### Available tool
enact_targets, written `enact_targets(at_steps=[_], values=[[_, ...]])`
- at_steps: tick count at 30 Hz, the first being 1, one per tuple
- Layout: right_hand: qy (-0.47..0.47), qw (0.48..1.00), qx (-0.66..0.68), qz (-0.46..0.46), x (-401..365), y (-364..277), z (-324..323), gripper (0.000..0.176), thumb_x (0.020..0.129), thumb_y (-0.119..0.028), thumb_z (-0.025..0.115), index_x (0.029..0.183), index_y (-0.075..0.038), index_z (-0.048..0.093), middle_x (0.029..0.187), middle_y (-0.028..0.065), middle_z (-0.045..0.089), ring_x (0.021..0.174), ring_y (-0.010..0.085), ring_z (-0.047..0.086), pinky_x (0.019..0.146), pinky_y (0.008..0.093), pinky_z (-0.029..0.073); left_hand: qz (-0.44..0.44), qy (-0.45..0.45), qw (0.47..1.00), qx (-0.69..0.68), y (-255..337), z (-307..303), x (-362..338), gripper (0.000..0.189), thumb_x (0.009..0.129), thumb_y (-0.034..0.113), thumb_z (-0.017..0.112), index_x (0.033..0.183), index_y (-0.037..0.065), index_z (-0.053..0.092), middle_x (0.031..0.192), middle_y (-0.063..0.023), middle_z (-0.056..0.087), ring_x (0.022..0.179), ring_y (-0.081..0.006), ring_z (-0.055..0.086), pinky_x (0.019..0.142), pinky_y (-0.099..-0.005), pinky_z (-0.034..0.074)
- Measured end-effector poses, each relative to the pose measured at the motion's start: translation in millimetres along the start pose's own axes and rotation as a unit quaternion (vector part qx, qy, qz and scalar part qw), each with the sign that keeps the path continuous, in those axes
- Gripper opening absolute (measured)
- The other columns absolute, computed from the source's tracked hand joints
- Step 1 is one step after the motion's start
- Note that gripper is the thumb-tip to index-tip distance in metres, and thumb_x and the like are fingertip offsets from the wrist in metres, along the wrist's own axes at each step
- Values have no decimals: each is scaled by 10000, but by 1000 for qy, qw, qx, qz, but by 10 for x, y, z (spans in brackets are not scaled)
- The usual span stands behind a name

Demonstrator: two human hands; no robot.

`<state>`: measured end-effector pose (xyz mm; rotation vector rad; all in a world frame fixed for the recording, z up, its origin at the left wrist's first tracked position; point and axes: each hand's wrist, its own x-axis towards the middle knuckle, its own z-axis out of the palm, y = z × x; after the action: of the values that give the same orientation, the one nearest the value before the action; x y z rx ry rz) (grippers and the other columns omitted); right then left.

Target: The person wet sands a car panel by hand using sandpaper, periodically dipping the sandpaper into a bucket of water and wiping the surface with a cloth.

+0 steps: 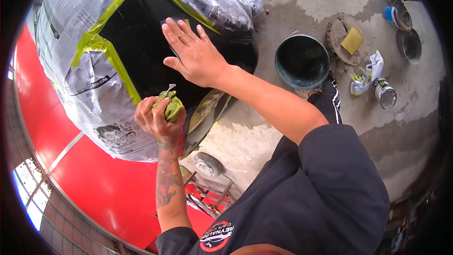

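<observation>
My left hand (pixel 159 119) is closed around a crumpled green cloth (pixel 172 106), squeezing it just above the lower edge of a glossy black panel (pixel 141 23). Higher on that panel, my right hand (pixel 191 54) lies flat with its fingers stretched out and thumb apart. The edge of a thin dark sheet (pixel 172 19) shows beneath its fingertips; the rest is hidden by the hand. Yellow-green masking tape (pixel 115 68) borders the black surface. Newspaper (pixel 101 127) covers the bodywork around it.
On the concrete floor to the right stands a dark bucket (pixel 302 61). Beyond it, a yellow sheet (pixel 352 41) rests on a round block (pixel 336 30). A tin can (pixel 384 93) lies by crumpled taped paper (pixel 361 85). Red bodywork (pixel 85 170) extends at lower left.
</observation>
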<state>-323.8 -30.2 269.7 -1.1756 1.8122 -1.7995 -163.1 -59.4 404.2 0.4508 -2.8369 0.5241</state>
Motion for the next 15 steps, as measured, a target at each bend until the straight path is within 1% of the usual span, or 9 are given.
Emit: enact_targets(at_steps=[3,4,6,7,9,10,12,15], values=[[-52,999,7,13,-418,-214,-138,800,983,-417,620,1605,-39,288,1689,179,250,1520,423,296,1180,636,288,-3,4,1000,-5,28,15,46,387,674,212,845,1003,186,643,1068,-45,625,1041,-307,611,929,-481,476],[-68,998,8,7,-698,-245,-100,800,979,-410,626,1607,-44,290,1690,174,249,1526,419,286,1171,655,287,-3,3,1000,-6,23,12,38,388,672,210,845,1003,186,643,1069,-45,626,1039,-308,611,929,-480,476],[-100,995,6,22,-802,-327,-151,798,982,-402,621,1609,-40,284,1684,178,258,1524,418,289,1160,677,287,-6,0,1000,-7,18,-6,25,388,670,203,845,1002,185,644,1068,-45,628,1038,-309,611,928,-479,476],[-87,996,5,20,-745,-293,-124,789,988,-399,612,1608,-37,283,1685,178,254,1524,419,287,1159,680,285,-7,-1,1000,-7,20,-7,28,387,670,198,845,1001,185,645,1067,-45,629,1038,-309,611,928,-478,476],[-58,998,3,17,-299,-267,-156,772,1000,-392,595,1607,-33,280,1688,179,248,1525,420,284,1159,688,282,-8,0,1000,-6,22,-20,43,382,671,188,844,996,185,646,1064,-44,630,1036,-309,611,926,-476,476],[-38,999,7,9,-22,-228,-139,735,1029,-401,540,1604,-27,276,1689,183,245,1521,428,291,1163,690,281,-8,3,1000,-6,33,-22,50,377,672,183,843,993,186,646,1062,-43,631,1034,-309,611,925,-475,476],[-34,999,24,28,532,-140,-101,701,1055,-412,484,1601,-24,278,1688,184,244,1526,429,277,1175,693,260,-12,6,1000,-9,63,-10,63,371,672,175,843,986,188,647,1056,-41,632,1030,-309,613,920,-472,476],[-50,997,45,45,533,-167,-127,686,1067,-410,453,1606,-26,272,1690,186,240,1534,426,264,1189,692,233,-10,2,1000,-13,42,-17,66,383,661,173,839,992,182,645,1056,-52,633,1033,-317,609,923,-480,475]])
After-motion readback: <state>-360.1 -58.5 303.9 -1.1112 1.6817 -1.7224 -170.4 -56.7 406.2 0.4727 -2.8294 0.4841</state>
